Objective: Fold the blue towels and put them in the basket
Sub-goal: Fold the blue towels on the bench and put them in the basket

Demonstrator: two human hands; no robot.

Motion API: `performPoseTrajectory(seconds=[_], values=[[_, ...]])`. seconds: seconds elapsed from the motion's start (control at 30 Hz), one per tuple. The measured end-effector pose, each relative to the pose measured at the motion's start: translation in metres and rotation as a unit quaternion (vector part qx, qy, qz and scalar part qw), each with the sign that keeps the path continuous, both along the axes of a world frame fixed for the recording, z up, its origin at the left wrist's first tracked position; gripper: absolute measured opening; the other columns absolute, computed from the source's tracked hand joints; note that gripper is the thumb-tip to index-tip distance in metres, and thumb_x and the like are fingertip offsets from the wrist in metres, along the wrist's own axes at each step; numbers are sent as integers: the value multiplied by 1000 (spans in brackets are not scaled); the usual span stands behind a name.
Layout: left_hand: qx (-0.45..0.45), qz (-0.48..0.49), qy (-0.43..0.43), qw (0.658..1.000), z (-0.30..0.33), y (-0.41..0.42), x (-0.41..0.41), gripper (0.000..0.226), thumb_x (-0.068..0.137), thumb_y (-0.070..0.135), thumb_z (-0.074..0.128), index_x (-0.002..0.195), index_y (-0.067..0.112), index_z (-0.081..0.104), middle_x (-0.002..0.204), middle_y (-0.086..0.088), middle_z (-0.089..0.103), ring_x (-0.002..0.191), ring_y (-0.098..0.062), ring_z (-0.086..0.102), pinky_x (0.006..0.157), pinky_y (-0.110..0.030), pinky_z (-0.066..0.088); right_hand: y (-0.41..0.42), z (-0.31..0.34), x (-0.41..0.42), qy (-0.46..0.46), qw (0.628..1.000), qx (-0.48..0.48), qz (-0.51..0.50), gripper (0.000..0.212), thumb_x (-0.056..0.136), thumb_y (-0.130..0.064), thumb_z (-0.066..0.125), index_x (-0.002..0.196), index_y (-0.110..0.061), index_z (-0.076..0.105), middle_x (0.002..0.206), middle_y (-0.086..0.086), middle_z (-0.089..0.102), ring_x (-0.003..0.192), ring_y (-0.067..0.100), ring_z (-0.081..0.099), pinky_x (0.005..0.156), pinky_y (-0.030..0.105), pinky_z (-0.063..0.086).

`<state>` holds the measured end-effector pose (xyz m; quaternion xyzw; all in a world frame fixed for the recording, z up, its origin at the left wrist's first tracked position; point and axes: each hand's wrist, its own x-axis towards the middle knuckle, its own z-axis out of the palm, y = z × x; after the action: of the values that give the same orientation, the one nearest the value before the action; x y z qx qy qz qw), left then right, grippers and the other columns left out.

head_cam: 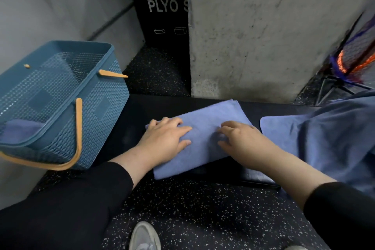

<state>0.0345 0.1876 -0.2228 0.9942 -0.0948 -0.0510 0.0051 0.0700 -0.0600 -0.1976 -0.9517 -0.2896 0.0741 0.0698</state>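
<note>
2 hands lie on 1 folded blue towel [205, 128], and neither really grips it. The left hand [164, 138] rests flat near the towel's left end, fingers straight and spread, pressing down. The right hand [241, 138] sits just beside it toward the right, palm down; its fingertips [222, 130] bend slightly into the cloth, but whether they pinch a fold or only press I cannot tell.

The towel lies on a dark bench [253, 176], already doubled into a long rectangle with stacked edges showing at its far end. Judging by that, the step in hand is smoothing or setting a crease, with perhaps 1 more fold to come.

To the right, touching the bench, a heap of unfolded blue towels [334, 134] waits. At the far left stands the blue basket [105, 95] with orange handles, and at least 1 folded towel [22, 130] lies in its bottom.

Next comes closing both hands under the rectangle so the layers stay together, then carrying it left into the basket's open top.
</note>
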Motion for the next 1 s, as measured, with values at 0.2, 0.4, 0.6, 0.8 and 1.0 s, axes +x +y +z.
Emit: performPoseTrajectory(seconds=[0.2,0.4,0.6,0.8,1.0], values=[[40,69,-14,997,7,-16,-4,36,102,54,39,125,32,56,121,-1,51,110,-28,51,92,-44,38,13,-3,-16,43,996,63,45,25,97,-39,52,117,-31,65,115,-8,59,100,20,61,83,38,52],[-56,31,-18,998,-2,10,-3,35,100,44,47,133,38,58,138,10,49,124,-18,46,101,-39,37,12,-14,-8,-6,1000,-8,-5,38,98,-53,45,118,-29,66,129,-11,56,120,18,55,112,41,32],[-90,-37,7,995,-1,35,-12,55,93,63,31,127,38,65,131,19,56,123,-7,47,103,-31,25,1,-13,2,27,997,-58,-52,34,102,-38,48,134,-32,56,160,-8,26,151,18,18,119,61,8],[-96,-35,19,995,-6,48,-28,49,96,53,56,144,41,50,152,14,37,144,-7,26,117,-34,17,-9,-19,-16,-37,993,63,92,31,92,-31,54,121,-31,64,119,-9,54,111,20,55,96,40,40],[-117,-21,28,992,-5,64,-37,46,93,53,61,136,38,56,157,10,34,148,-8,23,121,-40,20,-25,-37,-38,50,975,20,217,58,89,-62,46,143,-41,43,152,-12,31,150,10,17,122,42,11]])
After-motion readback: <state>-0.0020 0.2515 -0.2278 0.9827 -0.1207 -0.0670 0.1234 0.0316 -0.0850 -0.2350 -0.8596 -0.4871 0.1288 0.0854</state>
